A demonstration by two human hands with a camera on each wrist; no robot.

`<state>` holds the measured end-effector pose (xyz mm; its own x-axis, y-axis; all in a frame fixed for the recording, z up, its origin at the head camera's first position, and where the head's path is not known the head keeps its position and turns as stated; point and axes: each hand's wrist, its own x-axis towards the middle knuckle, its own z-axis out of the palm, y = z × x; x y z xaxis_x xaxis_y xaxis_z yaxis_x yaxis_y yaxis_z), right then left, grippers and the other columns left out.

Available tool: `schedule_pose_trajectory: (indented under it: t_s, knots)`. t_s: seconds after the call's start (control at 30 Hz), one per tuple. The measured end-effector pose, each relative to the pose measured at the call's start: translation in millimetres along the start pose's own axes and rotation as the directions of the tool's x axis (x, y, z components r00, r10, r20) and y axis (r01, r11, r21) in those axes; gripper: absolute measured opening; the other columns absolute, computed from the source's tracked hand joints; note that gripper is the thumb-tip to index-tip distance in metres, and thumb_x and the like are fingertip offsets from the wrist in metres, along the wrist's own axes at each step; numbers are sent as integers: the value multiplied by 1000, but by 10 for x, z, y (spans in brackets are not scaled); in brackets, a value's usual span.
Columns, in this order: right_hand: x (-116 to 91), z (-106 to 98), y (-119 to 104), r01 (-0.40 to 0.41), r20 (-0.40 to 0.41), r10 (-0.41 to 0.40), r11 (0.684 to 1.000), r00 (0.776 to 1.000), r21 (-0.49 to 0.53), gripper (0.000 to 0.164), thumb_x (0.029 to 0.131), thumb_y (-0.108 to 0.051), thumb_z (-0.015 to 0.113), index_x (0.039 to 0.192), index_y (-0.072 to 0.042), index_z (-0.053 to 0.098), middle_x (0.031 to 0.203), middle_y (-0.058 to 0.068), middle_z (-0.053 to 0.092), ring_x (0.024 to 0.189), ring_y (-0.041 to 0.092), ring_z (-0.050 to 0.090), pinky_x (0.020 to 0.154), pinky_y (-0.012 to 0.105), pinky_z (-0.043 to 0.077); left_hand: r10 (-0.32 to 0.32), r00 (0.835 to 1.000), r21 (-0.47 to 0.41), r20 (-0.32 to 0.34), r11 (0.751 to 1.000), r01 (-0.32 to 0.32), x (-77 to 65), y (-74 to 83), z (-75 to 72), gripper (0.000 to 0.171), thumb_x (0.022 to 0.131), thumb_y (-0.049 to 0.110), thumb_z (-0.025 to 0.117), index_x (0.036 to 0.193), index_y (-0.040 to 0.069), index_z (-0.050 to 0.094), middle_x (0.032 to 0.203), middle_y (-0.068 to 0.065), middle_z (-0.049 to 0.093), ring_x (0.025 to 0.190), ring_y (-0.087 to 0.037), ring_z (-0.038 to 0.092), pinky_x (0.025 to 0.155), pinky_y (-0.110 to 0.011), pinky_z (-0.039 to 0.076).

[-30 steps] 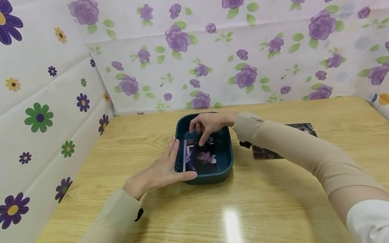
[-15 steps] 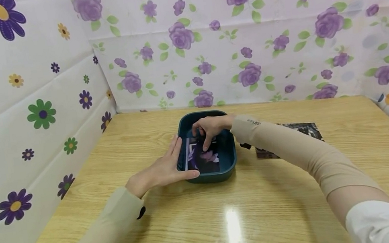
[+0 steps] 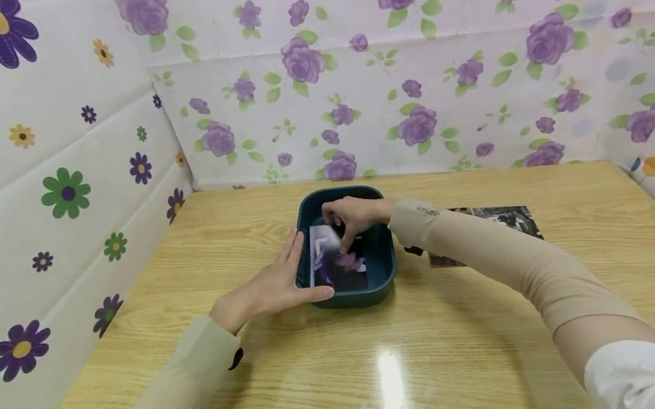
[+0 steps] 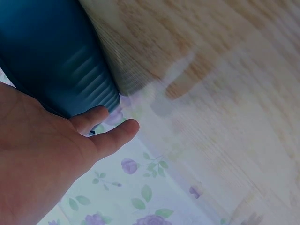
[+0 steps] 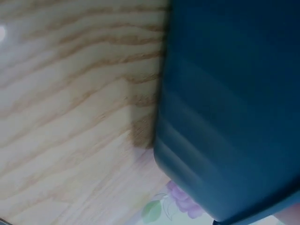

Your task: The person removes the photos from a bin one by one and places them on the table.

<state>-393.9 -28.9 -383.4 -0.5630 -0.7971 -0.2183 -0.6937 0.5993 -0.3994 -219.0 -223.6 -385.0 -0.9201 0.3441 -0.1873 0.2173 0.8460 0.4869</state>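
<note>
A dark teal rectangular box (image 3: 387, 272) with rounded corners stands on the table. My left hand (image 3: 270, 286) rests against its near left corner, fingers straight along the left side and thumb at the front rim. In the left wrist view those fingers (image 4: 112, 140) lie beside the box's ribbed wall (image 4: 79, 70). Inside the box is a dark purple photo print (image 3: 324, 269). My right hand (image 3: 359, 213) reaches in over the right rim and pinches the print's far part, thumb on its face; the fingertips behind it are hidden. The right wrist view shows mostly the box's outer wall (image 5: 215, 103).
Right of the box, dark picture prints (image 3: 510, 217) lie on the wooden table (image 3: 300, 385), partly covered by my right forearm (image 3: 480, 247). Flowered sheets (image 3: 262, 69) hang along the table's back and left sides.
The print's far edge has come up and its upper left now catches light. My left hand keeps its place on the box; the head view has shifted slightly.
</note>
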Motion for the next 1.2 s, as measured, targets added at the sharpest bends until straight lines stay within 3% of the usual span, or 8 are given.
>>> schedule_pose_trajectory:
  t_s: [0.13,0.27,0.4,0.53,0.67,0.8,1.0,1.2]
  knots:
    - [-71,-31,4,21,-71,-18,999,997,41,63,71,-28,87,121,-13,51,101,11,57,82,21,55,66,28,47,-7,1000,0,9,1000,7,-10,17,-14,121,77,78,55,154,21,-17,159,4,-28,144,-41,28,111,-58,32]
    - [-160,-48,17,23,-131,5,977,991,212,60,74,-18,85,123,-16,51,112,17,52,78,25,62,60,34,57,-8,1000,4,10,1000,8,-12,27,-20,121,77,78,55,154,20,-18,159,3,-28,145,-41,24,112,-60,29]
    - [-244,-70,33,14,-136,47,911,990,412,59,77,-9,81,126,-17,49,116,19,48,74,28,64,58,45,58,-5,1000,27,-14,1000,6,-10,20,-5,121,77,78,55,154,19,-16,161,0,-24,148,-41,17,113,-63,25]
    - [-341,-179,38,4,-134,83,836,988,548,58,79,-5,78,127,-16,47,117,21,50,80,29,64,62,46,58,-6,999,42,-46,999,8,-33,46,4,123,76,78,57,154,16,-15,162,-6,-20,150,-37,6,115,-64,18]
    - [-469,-399,78,34,-172,104,759,980,650,57,80,-4,77,127,-13,46,126,19,49,90,27,59,60,42,57,0,998,61,-69,998,5,-67,108,-17,121,78,78,54,154,14,-15,162,-8,-16,151,-34,0,114,-66,14]
    - [-658,-636,185,71,-204,100,717,974,694,54,82,-2,74,126,-14,45,128,19,50,94,30,60,62,42,57,-18,996,76,-86,997,24,-110,150,-27,113,83,78,46,155,12,-12,163,-7,-14,152,-30,-1,114,-67,13]
    - [-1142,-880,521,22,-184,146,724,972,690,56,83,-1,72,129,-15,42,126,21,52,97,35,66,75,50,58,-69,991,144,-117,986,85,-181,148,35,116,79,83,44,155,16,-13,163,-8,-9,152,-32,-1,110,-74,8]
    - [-1848,-953,1087,-89,-138,240,739,961,668,58,83,-2,72,130,-14,40,127,24,50,96,36,66,78,52,57,-98,990,138,-101,984,111,-195,132,92,114,79,85,41,155,18,-13,163,-10,-6,151,-35,-3,108,-75,3]
